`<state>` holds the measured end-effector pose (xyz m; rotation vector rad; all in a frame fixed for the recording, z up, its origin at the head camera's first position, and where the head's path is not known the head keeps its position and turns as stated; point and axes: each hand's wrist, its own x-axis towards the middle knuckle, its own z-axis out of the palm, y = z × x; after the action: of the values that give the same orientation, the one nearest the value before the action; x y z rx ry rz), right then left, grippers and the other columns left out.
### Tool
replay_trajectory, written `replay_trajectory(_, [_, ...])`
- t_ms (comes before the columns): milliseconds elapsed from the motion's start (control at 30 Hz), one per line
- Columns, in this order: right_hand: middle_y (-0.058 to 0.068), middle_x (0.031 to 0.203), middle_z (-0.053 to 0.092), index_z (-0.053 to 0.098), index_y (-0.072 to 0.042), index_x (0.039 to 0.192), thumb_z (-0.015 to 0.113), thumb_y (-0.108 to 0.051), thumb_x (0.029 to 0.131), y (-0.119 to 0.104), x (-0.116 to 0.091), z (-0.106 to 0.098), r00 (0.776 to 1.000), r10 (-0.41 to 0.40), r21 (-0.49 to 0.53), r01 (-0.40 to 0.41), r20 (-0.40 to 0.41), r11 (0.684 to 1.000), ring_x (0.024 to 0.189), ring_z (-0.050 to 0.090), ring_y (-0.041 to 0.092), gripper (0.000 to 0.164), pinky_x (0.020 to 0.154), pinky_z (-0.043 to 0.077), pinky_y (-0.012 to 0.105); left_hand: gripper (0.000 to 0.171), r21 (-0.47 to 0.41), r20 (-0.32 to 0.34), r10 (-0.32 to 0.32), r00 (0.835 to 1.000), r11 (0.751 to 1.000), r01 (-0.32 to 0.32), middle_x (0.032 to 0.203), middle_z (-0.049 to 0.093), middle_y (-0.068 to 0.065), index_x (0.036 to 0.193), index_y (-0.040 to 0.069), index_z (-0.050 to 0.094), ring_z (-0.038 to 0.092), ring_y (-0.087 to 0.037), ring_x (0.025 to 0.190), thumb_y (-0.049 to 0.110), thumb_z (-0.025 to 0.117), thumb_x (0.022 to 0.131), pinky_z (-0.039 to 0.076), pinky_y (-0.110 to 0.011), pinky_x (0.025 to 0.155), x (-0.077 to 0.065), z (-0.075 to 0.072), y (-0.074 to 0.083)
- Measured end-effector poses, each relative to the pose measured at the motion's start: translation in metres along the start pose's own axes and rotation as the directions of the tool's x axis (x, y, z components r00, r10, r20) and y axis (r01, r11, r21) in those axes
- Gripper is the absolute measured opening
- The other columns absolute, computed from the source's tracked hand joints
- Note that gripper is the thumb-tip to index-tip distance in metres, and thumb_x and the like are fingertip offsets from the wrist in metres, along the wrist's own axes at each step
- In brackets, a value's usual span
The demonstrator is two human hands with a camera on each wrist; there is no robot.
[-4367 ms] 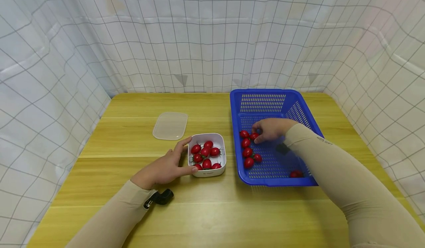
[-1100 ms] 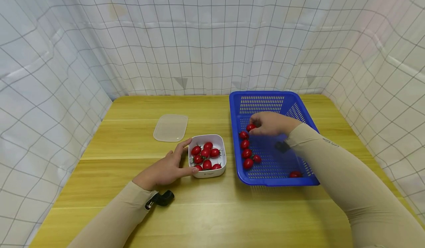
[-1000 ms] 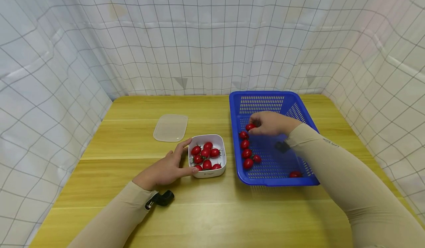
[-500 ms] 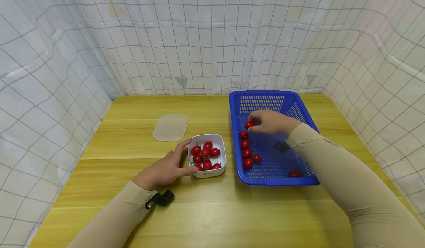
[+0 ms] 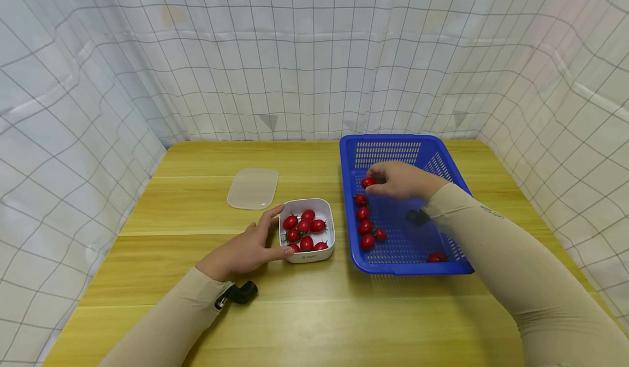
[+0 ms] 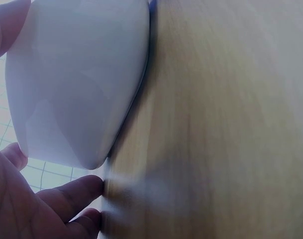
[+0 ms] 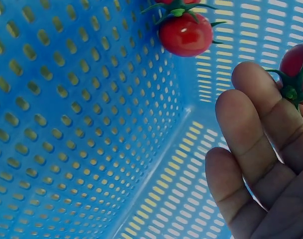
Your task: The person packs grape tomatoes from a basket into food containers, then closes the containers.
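Filling the lower frame before me, the bench [image 5: 304, 312] carries a basket [image 5: 403, 269], right, and a tub [image 5: 314, 256], centre, held by the left grip [image 5: 245, 248]. The right grip [image 5: 405, 181] pinches a tomato [image 5: 367, 182], basket's upper left: probably light, slick, easily bruised; best held by its sides.

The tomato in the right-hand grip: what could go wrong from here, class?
The tomato could slip, since much of it shows outside the right-hand grip. Lifted out, it might knock the high-sided blue basket. The left-hand grip touches the open white box, so a nudge might shift it.
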<state>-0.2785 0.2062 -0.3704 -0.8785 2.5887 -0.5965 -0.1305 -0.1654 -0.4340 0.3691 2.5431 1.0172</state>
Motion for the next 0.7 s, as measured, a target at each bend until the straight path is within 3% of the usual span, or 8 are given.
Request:
replay_trajectory(300, [0.0, 0.089, 0.068, 0.07, -0.015, 0.112, 0.073, -0.03, 0.1, -0.007, 0.0, -0.002, 1.0, -0.009, -0.024, 0.009, -0.025, 1.0, 0.08, 0.059, 0.018, 0.02, 0.073, 0.05, 0.035, 0.108, -0.001, -0.002, -0.002, 1.0, 1.0, 0.002, 0.171, 0.034, -0.015, 0.169, 0.025, 0.007, 0.022, -0.05, 0.158, 0.061, 0.074, 0.091, 0.021, -0.073, 0.124, 0.001, 0.001, -0.001])
replay_trajectory(467, [0.001, 0.088, 0.07, 0.069, -0.016, 0.116, 0.073, -0.031, 0.1, -0.009, -0.002, -0.003, 0.999, 0.003, -0.012, -0.003, -0.043, 1.0, 0.078, 0.06, 0.019, 0.022, 0.07, 0.049, 0.034, 0.108, -0.014, -0.002, 0.008, 1.0, 1.0, -0.008, 0.17, 0.035, -0.015, 0.169, 0.025, 0.007, 0.024, -0.047, 0.159, 0.06, 0.074, 0.092, 0.014, -0.07, 0.127, 0.001, 0.001, -0.001])
replay_trajectory(700, [-0.002, 0.088, 0.069, 0.069, -0.015, 0.113, 0.066, -0.033, 0.104, -0.012, -0.002, -0.002, 0.998, -0.044, 0.022, 0.044, -0.038, 0.999, 0.079, 0.059, 0.017, 0.02, 0.072, 0.048, 0.034, 0.108, -0.015, 0.002, 0.016, 1.0, 1.0, -0.016, 0.17, 0.033, -0.017, 0.169, 0.023, 0.007, 0.033, -0.041, 0.157, 0.058, 0.074, 0.093, 0.003, -0.066, 0.131, 0.001, 0.0, -0.002])
